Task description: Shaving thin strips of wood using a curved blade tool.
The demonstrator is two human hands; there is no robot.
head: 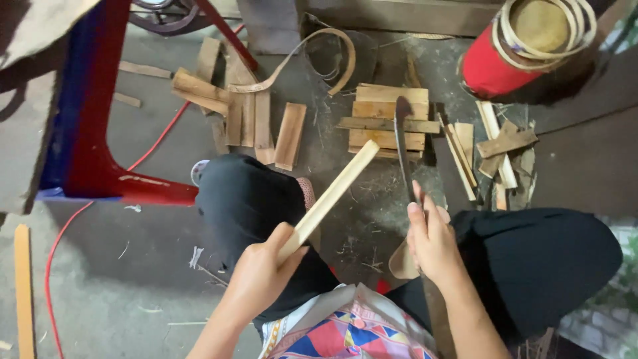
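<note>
Grey concrete floor (pixel 119 279) spreads under you, dusted with shavings and thin fibres, and your dark-trousered knees frame the working space. Take the small stack of flat wood pieces (pixel 389 119) straight ahead as your landmark.

Your left hand (pixel 262 276) is closed in a fist round the near end of a pale bamboo slat (pixel 332 194). You hold it low on its length, so most of it stands free, slanting up and away with its far tip just reaching the near edge of the stack. That grip seems chosen to keep your fingers well back from the end that faces the blade.

Your right hand (pixel 432 242) is wrapped round the handle of a long dark knife (pixel 403 143), forefinger stretched along it as if to steady its line. The blade runs away from you and its tip lies over the right side of the stack. Slat and blade stand near each other, not touching.

The slat looks clean and fresh-cut: light cream, straight, flat-faced, even in width, with square edges and no visible split.

Left of the stack lie scattered offcut boards (pixel 246 110) and a curled strip (pixel 319 56). Right of it are more short slats (pixel 495 143); beyond those stands a red cylinder (pixel 495 70) with coiled strips on top. Far to the left is a red frame (pixel 100 159), with a red cable (pixel 66 233) trailing over the floor.
</note>
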